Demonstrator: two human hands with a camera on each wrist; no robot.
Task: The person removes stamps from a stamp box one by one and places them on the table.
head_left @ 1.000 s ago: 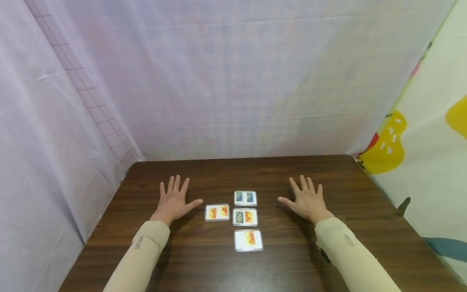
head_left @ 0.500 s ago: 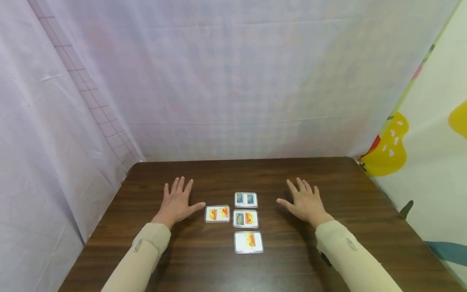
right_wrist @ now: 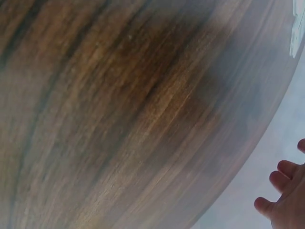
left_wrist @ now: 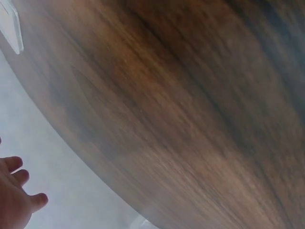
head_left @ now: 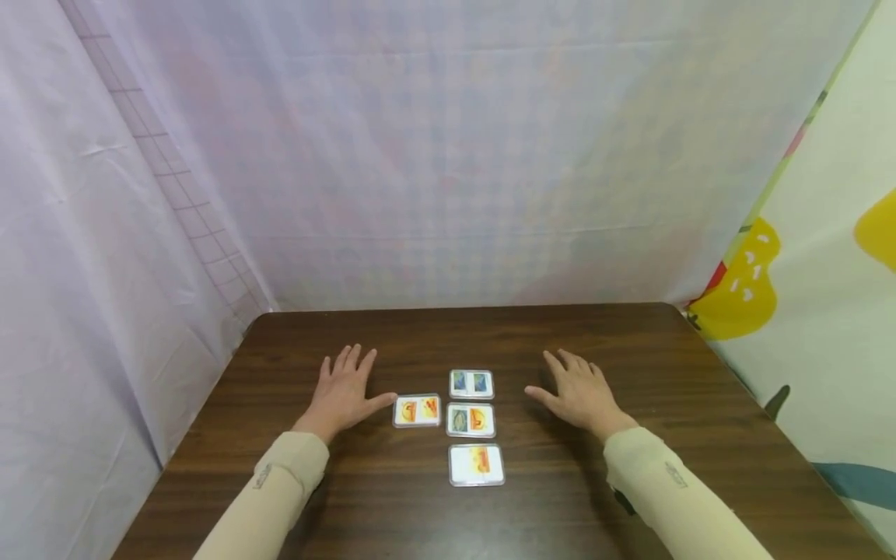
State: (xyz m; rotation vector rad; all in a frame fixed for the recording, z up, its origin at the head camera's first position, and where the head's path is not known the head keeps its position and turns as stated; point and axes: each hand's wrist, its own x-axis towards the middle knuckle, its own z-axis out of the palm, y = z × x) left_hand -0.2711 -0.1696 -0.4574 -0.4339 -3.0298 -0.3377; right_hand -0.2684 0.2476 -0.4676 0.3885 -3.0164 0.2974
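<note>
Several flat cards in clear cases lie on the table in the head view. One with two orange pictures (head_left: 417, 411) is at the left. To its right runs a column: a card with two blue-green pictures (head_left: 471, 384) at the back, a card with one grey-green and one orange picture (head_left: 471, 420), and a card with a single orange picture (head_left: 476, 465) nearest me. My left hand (head_left: 341, 393) is spread, its thumb tip at the left card's edge; whether they touch I cannot tell. Right of the column, my right hand (head_left: 581, 395) has its fingers extended, holding nothing.
The dark wood-grain table (head_left: 378, 513) has rounded far corners. A pale curtain (head_left: 448, 155) hangs behind it, with white cloth (head_left: 84, 233) on the left and a fruit-patterned cloth (head_left: 826, 327) on the right. Each wrist view catches a card case at its upper edge.
Both hands have shifted slightly inward, toward the cards, and the right fingers look a little closer together. The cards keep their arrangement.
</note>
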